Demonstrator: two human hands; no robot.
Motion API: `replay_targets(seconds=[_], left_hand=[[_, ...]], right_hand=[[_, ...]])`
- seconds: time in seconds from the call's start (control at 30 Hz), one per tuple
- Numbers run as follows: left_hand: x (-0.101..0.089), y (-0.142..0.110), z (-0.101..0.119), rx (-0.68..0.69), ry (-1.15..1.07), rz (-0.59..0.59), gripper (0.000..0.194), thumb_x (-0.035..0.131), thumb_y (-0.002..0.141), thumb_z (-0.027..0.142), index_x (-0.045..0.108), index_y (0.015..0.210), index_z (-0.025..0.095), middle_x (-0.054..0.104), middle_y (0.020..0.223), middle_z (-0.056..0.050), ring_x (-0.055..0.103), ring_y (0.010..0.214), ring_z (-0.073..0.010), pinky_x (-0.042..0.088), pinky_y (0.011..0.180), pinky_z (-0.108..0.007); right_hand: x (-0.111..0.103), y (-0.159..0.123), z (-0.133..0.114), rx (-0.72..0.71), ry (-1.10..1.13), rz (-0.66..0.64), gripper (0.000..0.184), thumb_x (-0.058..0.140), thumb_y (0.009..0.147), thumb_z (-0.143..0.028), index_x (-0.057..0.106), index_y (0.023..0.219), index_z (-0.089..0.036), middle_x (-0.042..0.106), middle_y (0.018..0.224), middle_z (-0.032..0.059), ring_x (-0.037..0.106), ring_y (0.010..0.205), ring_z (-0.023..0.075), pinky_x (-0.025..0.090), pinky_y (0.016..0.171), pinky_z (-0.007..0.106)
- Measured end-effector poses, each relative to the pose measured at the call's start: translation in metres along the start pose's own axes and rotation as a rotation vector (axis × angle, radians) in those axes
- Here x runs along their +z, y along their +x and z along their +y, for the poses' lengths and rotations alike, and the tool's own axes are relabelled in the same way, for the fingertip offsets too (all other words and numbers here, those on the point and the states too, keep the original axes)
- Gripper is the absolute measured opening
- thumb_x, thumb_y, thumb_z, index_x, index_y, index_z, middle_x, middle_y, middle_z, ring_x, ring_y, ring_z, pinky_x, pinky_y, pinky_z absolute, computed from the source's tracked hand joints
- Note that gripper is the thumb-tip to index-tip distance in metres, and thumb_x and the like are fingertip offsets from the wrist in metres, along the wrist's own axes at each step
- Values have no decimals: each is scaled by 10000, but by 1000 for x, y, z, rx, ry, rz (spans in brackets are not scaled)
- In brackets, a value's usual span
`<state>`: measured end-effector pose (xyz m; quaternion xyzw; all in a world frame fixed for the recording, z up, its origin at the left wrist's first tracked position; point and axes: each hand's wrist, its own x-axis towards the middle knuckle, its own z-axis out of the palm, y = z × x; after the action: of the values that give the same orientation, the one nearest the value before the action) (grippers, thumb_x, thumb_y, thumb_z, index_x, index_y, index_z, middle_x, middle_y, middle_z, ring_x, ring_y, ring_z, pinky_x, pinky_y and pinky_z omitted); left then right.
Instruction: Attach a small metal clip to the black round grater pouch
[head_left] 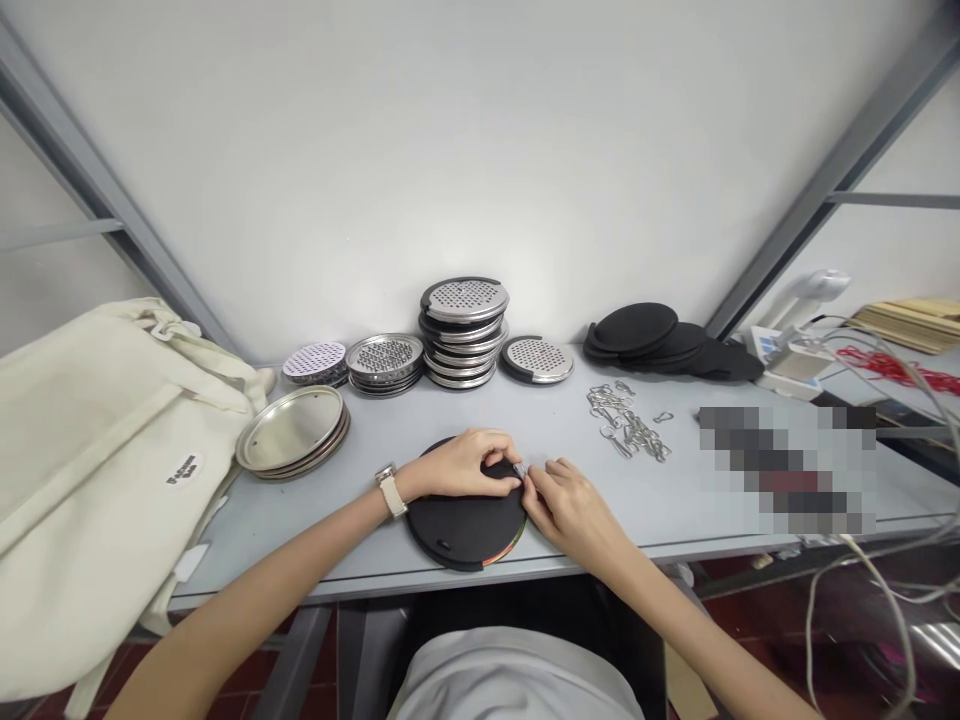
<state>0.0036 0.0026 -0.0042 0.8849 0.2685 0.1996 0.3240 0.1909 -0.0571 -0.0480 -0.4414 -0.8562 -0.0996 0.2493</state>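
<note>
A round black disc (469, 525) lies near the table's front edge, with a small slot low on its face and a coloured strip along its lower right rim. My left hand (472, 462) rests over its upper part, thumb and forefinger pinched at the right rim. Opposite, my right hand (566, 505) is closed too, its fingertips meeting the left ones. Between both sets of fingertips shows a small silver metal clip (520, 469), mostly covered. Several loose metal clips and rings (637, 435) lie in a heap to the right.
Behind stand a stack of round graters with black rims (465, 340), more grater discs (385, 358) and a single one (538, 358). Plain metal lids (292, 430) sit left, beside a cream bag (97, 450). Black covers (637, 330) are piled back right, near a white device (799, 360).
</note>
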Motion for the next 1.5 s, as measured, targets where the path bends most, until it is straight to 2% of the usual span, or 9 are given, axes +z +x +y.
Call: replay_targets(seconds=[0.2, 0.37, 0.47, 0.6, 0.77, 0.97, 1.27, 1.37, 1.5], left_hand=[[0, 0, 1, -8, 7, -8, 141, 627, 753, 231, 576, 856, 148, 415, 677, 43, 405, 632, -88, 321, 590, -207], [0, 2, -1, 1, 43, 14, 53, 568, 799, 205, 571, 792, 152, 418, 651, 43, 399, 618, -86, 324, 595, -210], [0, 2, -1, 13, 38, 12, 86, 565, 796, 195, 563, 874, 159, 457, 699, 36, 430, 643, -89, 359, 622, -209], [1, 0, 1, 18, 84, 102, 211, 586, 767, 197, 519, 966, 172, 501, 790, 16, 479, 719, -112, 399, 718, -243], [0, -4, 4, 20, 177, 94, 168, 586, 750, 214, 479, 876, 179, 516, 777, 15, 471, 678, -115, 377, 636, -236], [-5, -7, 7, 52, 452, 71, 233, 545, 810, 296, 399, 671, 179, 470, 623, 23, 396, 591, -121, 277, 588, -275], [0, -6, 11, 150, 459, -6, 208, 495, 842, 251, 386, 680, 180, 469, 660, 24, 400, 603, -114, 303, 600, -253], [-1, -6, 11, 113, 422, -3, 169, 523, 833, 283, 426, 737, 184, 479, 657, 30, 422, 597, -115, 313, 583, -249], [-3, -6, 12, 98, 418, -19, 163, 531, 836, 308, 481, 930, 183, 548, 725, 13, 506, 645, -140, 346, 596, -248]], right_hand=[[1, -1, -1, -1, -33, 31, 288, 345, 920, -173, 472, 663, -200, 465, 540, 23, 428, 573, 183, 330, 605, 306], [2, -4, -2, 4, -46, 67, 286, 350, 911, -158, 432, 644, -216, 435, 517, 12, 413, 570, 184, 321, 586, 301], [1, -4, -1, 75, -11, 65, 271, 346, 924, -168, 423, 668, -211, 434, 554, 14, 419, 569, 175, 318, 563, 290], [1, -3, 1, 170, 50, 31, 259, 329, 950, -201, 416, 705, -208, 423, 596, 7, 418, 549, 159, 321, 549, 278], [2, -2, 2, 228, 103, -12, 242, 318, 970, -245, 412, 750, -207, 468, 647, 21, 454, 585, 165, 348, 578, 277], [4, 0, 2, 196, 108, -36, 255, 292, 978, -250, 404, 753, -210, 494, 650, 29, 474, 619, 180, 361, 605, 289], [1, 2, 3, 110, 109, -91, 262, 303, 959, -201, 398, 715, -204, 494, 641, 26, 482, 635, 180, 368, 610, 284], [0, 2, 4, 105, 126, -115, 253, 336, 938, -185, 388, 691, -206, 473, 609, 12, 478, 622, 174, 371, 619, 283], [-1, 2, 4, 103, 139, -108, 251, 360, 920, -178, 385, 672, -205, 457, 585, 2, 471, 605, 169, 368, 610, 281]])
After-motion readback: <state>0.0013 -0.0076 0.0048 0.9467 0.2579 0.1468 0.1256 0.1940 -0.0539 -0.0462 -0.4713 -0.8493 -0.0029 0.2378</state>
